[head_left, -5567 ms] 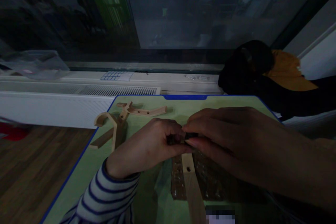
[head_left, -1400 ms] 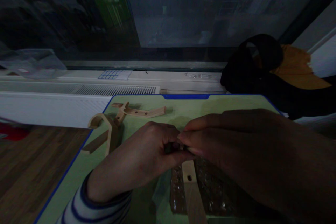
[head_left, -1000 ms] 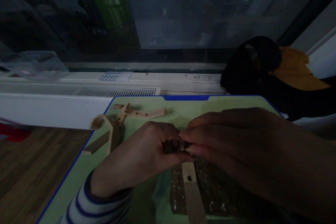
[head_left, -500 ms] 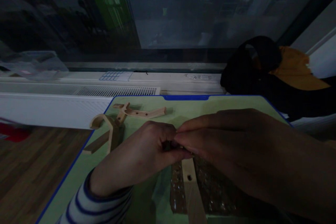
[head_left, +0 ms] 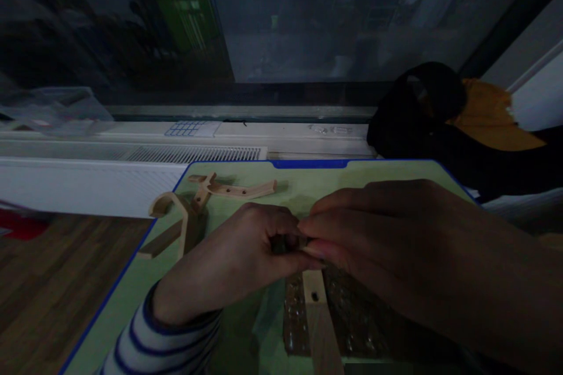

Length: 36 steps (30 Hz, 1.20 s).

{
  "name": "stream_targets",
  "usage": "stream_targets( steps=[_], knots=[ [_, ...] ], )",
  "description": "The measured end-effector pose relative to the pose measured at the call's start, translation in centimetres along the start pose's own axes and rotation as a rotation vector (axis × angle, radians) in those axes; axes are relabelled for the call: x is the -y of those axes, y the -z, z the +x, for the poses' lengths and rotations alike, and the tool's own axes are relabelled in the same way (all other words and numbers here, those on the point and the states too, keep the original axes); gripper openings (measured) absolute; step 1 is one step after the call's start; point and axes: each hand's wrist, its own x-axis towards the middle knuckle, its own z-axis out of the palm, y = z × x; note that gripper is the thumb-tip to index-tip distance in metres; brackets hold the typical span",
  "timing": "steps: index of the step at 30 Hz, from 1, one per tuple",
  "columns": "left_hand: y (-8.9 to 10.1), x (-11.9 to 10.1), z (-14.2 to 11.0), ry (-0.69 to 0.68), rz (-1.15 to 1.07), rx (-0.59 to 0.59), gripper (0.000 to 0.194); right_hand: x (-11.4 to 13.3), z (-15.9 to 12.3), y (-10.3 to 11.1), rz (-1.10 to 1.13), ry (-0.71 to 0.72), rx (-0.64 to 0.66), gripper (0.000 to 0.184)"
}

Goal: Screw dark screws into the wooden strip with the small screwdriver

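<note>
Before a dark window (head_left: 299, 23), above a blue-edged green counter (head_left: 303, 184), the left hand (head_left: 248, 243) and right hand (head_left: 373, 228) meet, fingers curled, near a drilled wooden bar (head_left: 320, 328); their grip is hidden.

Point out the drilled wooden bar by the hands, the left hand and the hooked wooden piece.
Wooden bar (head_left: 321, 328), head view: shaft, below the hole.
Left hand (head_left: 247, 246), head view: back of the hand.
Hooked wooden piece (head_left: 187, 225), head view: its stem, below the curve.

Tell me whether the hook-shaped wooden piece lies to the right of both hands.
No, the hook-shaped wooden piece lies to the left of both the left hand and the right hand.
</note>
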Motion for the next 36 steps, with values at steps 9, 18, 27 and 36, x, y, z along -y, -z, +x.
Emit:
stream_targets(
  steps=[9, 18, 27, 36],
  knots=[
    [-0.08, -0.09, -0.02, -0.023, -0.065, 0.035, 0.012, 0.21, -0.41, 0.64, 0.004, 0.009, -0.157, 0.028],
    [0.04, -0.33, 0.15, -0.115, -0.171, 0.122, 0.017, -0.07, -0.55, 0.10, -0.047, 0.040, -0.102, 0.028],
    [-0.06, -0.36, 0.08, -0.026, -0.045, 0.036, 0.012, 0.39, -0.11, 0.68, -0.010, -0.019, 0.000, 0.025],
    [0.00, -0.42, 0.11, -0.059, -0.045, 0.005, 0.007, 0.45, -0.30, 0.13, 0.000, -0.046, -0.152, 0.031]
  ],
)
